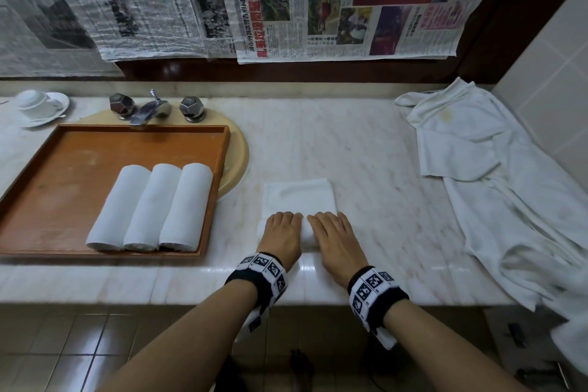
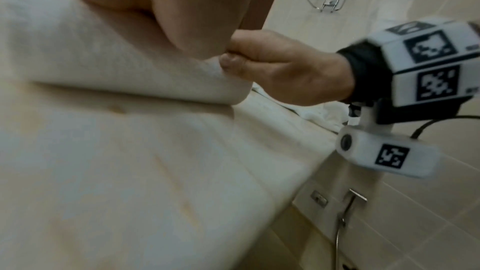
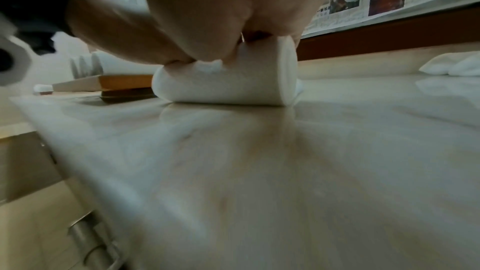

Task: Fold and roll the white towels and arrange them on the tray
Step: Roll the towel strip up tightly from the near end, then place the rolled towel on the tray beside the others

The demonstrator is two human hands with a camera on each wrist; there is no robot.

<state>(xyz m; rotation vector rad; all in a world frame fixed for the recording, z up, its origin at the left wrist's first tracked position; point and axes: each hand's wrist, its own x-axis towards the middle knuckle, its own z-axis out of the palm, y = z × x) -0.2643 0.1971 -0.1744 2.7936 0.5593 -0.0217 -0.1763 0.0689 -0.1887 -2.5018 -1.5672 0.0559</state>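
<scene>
The folded white towel (image 1: pixel 299 197) is lying on the marble counter (image 1: pixel 375 162) just right of the tray (image 1: pixel 63 169), its near end already wound into a soft, thick cylinder. The left hand (image 1: pixel 281 237) and right hand (image 1: pixel 332 239) are pressing side by side on that roll, fingers flat and extended, gripping nothing. To my eye, even pressure from both palms is keeping the ends flush. Three finished rolls (image 1: pixel 149 207) are lying touching in the wooden tray; crumpled towels (image 1: pixel 477 169) are waiting well apart.
</scene>
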